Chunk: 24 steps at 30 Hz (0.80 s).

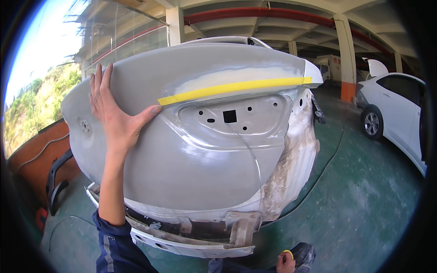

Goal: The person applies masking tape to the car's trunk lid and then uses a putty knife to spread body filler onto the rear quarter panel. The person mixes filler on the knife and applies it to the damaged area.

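I see the left hand [114, 107] flat, fingers spread, on the grey car boot lid [191, 159] beside yellow tape [232, 88]; the right hand [285, 262] grips a tape roll [288, 252].

At six o'clock the right hand [285, 263] is cut off by the lower edge; whether it grips the yellow ring-shaped tape roll [288, 252] cannot be told. At three o'clock the white car [399, 116] runs off the rim
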Motion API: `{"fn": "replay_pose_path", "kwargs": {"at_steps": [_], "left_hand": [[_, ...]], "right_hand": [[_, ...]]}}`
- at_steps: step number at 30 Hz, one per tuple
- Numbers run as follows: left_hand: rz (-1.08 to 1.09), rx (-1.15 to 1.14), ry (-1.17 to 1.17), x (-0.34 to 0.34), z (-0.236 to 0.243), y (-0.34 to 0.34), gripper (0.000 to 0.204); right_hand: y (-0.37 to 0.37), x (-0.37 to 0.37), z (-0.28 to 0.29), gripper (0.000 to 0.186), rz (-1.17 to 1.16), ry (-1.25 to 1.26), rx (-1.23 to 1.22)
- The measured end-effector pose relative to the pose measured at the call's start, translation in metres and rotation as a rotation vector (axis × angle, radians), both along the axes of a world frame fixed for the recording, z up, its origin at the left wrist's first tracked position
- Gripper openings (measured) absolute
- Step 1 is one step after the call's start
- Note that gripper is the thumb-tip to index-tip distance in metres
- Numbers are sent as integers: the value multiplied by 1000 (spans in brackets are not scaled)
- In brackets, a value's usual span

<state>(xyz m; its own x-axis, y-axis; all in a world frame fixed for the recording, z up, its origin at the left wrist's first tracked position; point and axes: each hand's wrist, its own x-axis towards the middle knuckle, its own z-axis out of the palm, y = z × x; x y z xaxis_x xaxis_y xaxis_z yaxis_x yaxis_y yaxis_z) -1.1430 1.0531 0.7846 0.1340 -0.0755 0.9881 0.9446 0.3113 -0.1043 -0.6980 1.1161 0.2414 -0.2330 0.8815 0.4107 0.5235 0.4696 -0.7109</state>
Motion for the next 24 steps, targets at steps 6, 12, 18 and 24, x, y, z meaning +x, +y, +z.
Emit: {"fn": "replay_pose_path", "kwargs": {"at_steps": [6,12,18,24], "left_hand": [[-58,17,-74,4,0,13,127],[-41,-5,-76,18,10,21,127],[39,-59,38,22,-5,17,104],[231,-593,406,104,7,51,84]], "right_hand": [[-2,2,0,21,19,-15,40],[-4,2,13,20,14,5,-28],[-7,1,4,20,-10,29,34],[-11,1,4,23,-39,21,26]]}}
